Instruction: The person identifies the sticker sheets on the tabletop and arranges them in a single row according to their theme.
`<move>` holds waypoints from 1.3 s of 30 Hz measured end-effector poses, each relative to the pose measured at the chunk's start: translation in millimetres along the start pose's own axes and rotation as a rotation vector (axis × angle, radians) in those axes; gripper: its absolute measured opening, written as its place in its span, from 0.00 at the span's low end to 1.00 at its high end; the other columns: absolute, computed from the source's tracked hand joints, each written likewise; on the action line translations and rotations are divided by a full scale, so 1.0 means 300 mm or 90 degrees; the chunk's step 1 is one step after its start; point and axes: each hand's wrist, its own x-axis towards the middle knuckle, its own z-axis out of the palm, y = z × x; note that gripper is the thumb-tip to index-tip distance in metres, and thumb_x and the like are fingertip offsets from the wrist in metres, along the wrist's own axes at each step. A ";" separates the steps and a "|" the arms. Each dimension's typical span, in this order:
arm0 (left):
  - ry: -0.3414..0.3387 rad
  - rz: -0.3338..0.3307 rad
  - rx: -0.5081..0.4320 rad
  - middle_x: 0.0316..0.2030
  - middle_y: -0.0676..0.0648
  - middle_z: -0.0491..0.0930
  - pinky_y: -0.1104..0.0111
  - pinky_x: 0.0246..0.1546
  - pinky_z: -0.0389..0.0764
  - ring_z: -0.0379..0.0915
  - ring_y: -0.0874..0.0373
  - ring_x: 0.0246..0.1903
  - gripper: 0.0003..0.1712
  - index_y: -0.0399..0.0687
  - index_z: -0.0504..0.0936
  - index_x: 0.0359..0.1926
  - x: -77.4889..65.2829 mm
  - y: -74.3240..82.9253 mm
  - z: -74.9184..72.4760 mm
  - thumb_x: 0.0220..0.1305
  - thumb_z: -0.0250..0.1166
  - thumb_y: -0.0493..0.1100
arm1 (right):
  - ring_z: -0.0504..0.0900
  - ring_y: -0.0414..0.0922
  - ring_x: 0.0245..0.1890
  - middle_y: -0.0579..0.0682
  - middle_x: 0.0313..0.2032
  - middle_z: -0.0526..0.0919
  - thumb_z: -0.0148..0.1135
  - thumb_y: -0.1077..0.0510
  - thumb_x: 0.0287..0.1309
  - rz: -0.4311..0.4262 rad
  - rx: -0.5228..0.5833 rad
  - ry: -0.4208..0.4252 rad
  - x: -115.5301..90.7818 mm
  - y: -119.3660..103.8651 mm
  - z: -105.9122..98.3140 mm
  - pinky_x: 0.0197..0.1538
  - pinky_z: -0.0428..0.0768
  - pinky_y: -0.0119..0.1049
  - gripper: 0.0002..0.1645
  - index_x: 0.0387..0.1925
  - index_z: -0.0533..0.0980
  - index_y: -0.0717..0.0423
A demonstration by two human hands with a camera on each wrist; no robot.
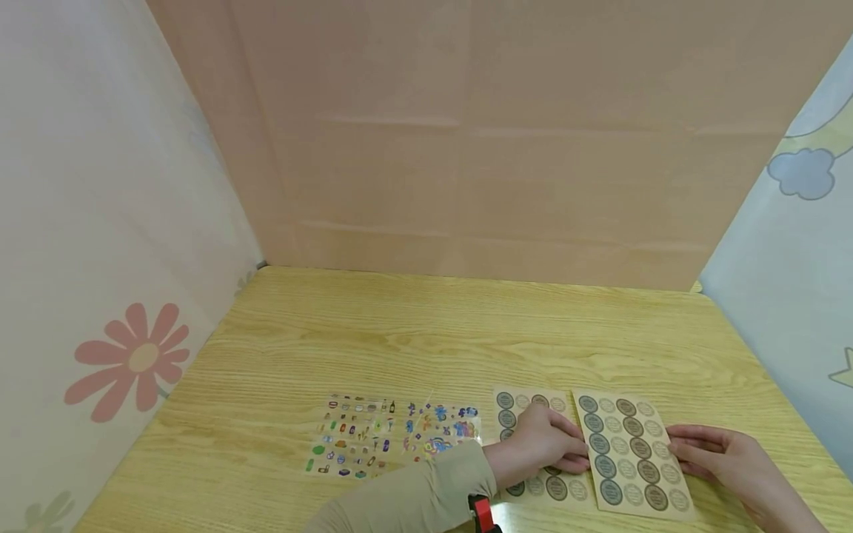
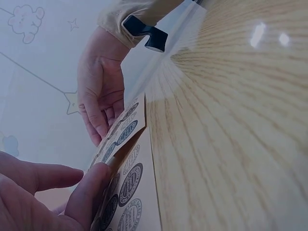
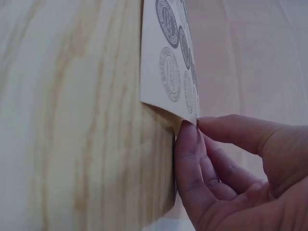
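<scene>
Two tan sheets of round stickers lie side by side on the table: the left sticker sheet (image 1: 556,487) and the right sticker sheet (image 1: 636,459), whose edge overlaps the left one. My left hand (image 1: 543,440) reaches across the left sheet and holds the right sheet's left edge at the fingertips. That edge stands slightly raised over the other sheet in the left wrist view. At the opposite edge, my right hand (image 1: 723,463) pinches the sheet, thumb on top and a finger beneath. In the right wrist view, its near corner (image 3: 166,94) lifts off the wood.
Left of my left hand lie clear sheets with small colourful stickers (image 1: 360,437), partly under my sleeve (image 1: 413,492). The wooden table (image 1: 426,326) meets a tan covering (image 1: 466,148) at the back and patterned white hangings (image 1: 100,222) at both sides.
</scene>
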 end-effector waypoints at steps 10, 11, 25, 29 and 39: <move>-0.033 0.010 0.012 0.19 0.40 0.81 0.65 0.25 0.85 0.83 0.42 0.27 0.03 0.29 0.82 0.29 -0.011 0.006 -0.024 0.52 0.66 0.24 | 0.84 0.38 0.38 0.47 0.40 0.84 0.61 0.62 0.63 -0.003 -0.002 -0.002 -0.010 -0.006 0.004 0.43 0.84 0.38 0.23 0.52 0.72 0.78; -0.035 0.010 0.012 0.19 0.40 0.81 0.65 0.25 0.85 0.83 0.42 0.27 0.03 0.29 0.82 0.29 -0.012 0.007 -0.024 0.52 0.66 0.24 | 0.84 0.39 0.38 0.47 0.40 0.84 0.61 0.62 0.63 -0.004 0.001 -0.002 -0.010 -0.006 0.004 0.43 0.84 0.38 0.22 0.52 0.73 0.78; -0.066 -0.022 0.006 0.21 0.39 0.81 0.64 0.29 0.86 0.83 0.43 0.29 0.04 0.31 0.83 0.28 -0.019 0.022 -0.039 0.53 0.65 0.23 | 0.83 0.37 0.39 0.54 0.47 0.82 0.64 0.54 0.61 0.029 -0.048 0.009 -0.008 -0.004 -0.006 0.45 0.83 0.39 0.35 0.58 0.67 0.78; -0.075 -0.025 0.013 0.21 0.39 0.81 0.64 0.29 0.86 0.83 0.43 0.29 0.04 0.32 0.83 0.28 -0.019 0.023 -0.041 0.53 0.65 0.24 | 0.83 0.36 0.38 0.53 0.46 0.82 0.65 0.55 0.60 0.029 -0.038 0.012 -0.007 -0.002 -0.006 0.45 0.83 0.40 0.34 0.58 0.68 0.77; -0.064 -0.023 0.021 0.20 0.39 0.82 0.64 0.29 0.86 0.83 0.42 0.29 0.04 0.34 0.84 0.28 -0.012 0.024 -0.039 0.53 0.66 0.25 | 0.84 0.38 0.38 0.49 0.43 0.84 0.66 0.58 0.59 0.028 0.001 0.018 -0.003 0.006 -0.005 0.45 0.83 0.41 0.31 0.56 0.69 0.77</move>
